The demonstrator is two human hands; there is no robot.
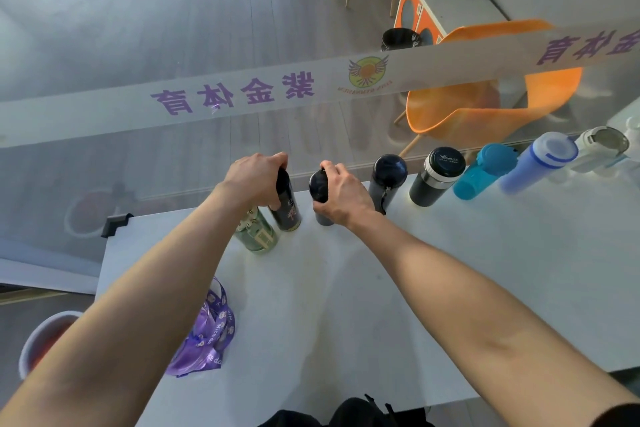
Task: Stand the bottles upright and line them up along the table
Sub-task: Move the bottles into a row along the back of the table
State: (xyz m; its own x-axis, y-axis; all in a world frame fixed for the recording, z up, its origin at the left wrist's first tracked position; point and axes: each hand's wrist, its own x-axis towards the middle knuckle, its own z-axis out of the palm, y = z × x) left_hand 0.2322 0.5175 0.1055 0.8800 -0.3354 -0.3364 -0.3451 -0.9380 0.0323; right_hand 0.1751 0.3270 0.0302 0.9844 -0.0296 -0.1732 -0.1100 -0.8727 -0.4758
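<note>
Several bottles stand upright in a row along the far edge of the white table (346,305). My left hand (254,180) grips the top of a black bottle (287,211); a green patterned bottle (258,234) stands just below my wrist. My right hand (341,192) grips the top of a dark bottle (318,185). To the right stand a dark navy bottle (386,180), a black flask with a silver band (437,175), a teal bottle (483,172), a blue bottle (540,161) and a white one (601,149).
A purple ribbon lanyard (207,333) lies near the table's left front edge. A glass wall with a frosted lettered band (242,94) rises right behind the bottles. Beyond it stand an orange chair (485,97) and a bin. A bucket (45,340) stands on the floor at left.
</note>
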